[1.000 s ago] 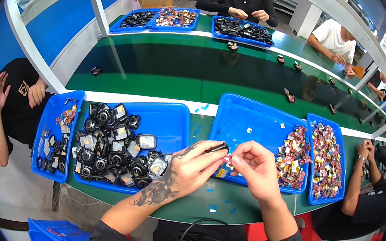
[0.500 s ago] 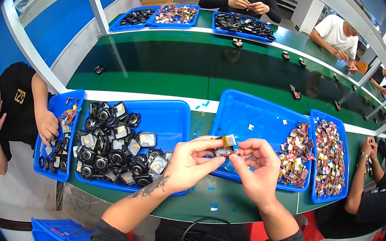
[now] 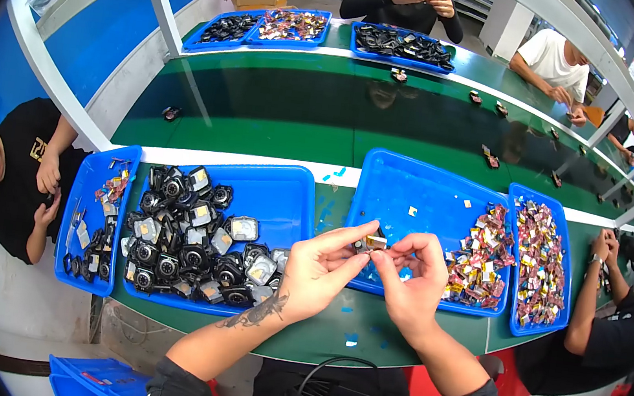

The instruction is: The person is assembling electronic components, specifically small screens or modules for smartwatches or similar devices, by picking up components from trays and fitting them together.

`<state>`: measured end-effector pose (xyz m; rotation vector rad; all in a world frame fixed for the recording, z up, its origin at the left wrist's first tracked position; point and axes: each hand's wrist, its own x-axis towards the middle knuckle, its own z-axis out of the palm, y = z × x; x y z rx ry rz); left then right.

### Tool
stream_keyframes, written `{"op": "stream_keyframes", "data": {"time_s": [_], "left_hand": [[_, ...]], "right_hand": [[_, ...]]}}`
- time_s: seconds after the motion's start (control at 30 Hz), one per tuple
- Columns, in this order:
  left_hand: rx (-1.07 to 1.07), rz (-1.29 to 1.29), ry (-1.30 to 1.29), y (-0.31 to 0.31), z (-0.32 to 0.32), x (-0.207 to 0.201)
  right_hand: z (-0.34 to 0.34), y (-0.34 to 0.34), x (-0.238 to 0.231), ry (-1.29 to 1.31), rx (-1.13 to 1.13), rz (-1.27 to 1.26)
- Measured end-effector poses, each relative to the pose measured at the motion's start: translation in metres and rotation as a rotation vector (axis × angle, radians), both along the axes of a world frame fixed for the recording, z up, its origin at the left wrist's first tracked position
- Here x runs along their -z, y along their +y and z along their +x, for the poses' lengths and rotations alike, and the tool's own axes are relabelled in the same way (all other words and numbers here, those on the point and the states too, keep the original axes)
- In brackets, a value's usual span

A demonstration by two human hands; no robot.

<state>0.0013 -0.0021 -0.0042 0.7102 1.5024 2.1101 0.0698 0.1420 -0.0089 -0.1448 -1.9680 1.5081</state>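
The left hand [image 3: 314,275] and the right hand [image 3: 416,280] met over the near part of a blue tray [image 3: 394,182], with a small part [image 3: 375,242] held up between their fingertips. The part showed a pale face and a darker end; its finer details were too small to tell. The left thumb and fingers pinched it, the forefinger reaching along above and the thumb below. The right thumb and forefinger were closed together at its right edge, the other fingers curled behind.

Boards [image 3: 481,258] lay heaped at the tray's right end, and more filled a narrow tray [image 3: 511,214] just beside it. Left of the hands, a wide tray [image 3: 282,190] held a pile of black cases [image 3: 193,238], some with pale square faces. Blue scraps [image 3: 351,339] lay on the green bench [image 3: 307,339] before the hands. Beyond the trays, a few pieces sat well apart on a green belt [image 3: 265,104], and a co-worker [image 3: 24,162] sat at the left
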Motion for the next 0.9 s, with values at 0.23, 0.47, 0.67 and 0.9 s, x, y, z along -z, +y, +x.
{"op": "stream_keyframes", "data": {"time_s": [0.23, 0.47, 0.67, 0.9], "left_hand": [[-0.03, 0.126, -0.09, 0.0, 0.0, -0.006], [-0.465, -0.877, 0.986, -0.03, -0.036, -0.034], [-0.24, -1.44, 0.856, -0.109, -0.076, -0.024], [-0.615, -1.015, 1.005, -0.096, -0.081, -0.023]], "right_hand": [[-0.008, -0.008, -0.012, -0.11, -0.047, -0.232], [-0.041, 0.038, -0.019, -0.24, -0.188, 0.031], [-0.188, 0.104, -0.034, -0.506, -0.213, -0.167], [-0.234, 0.132, 0.027, -0.616, 0.156, 0.621]]}}
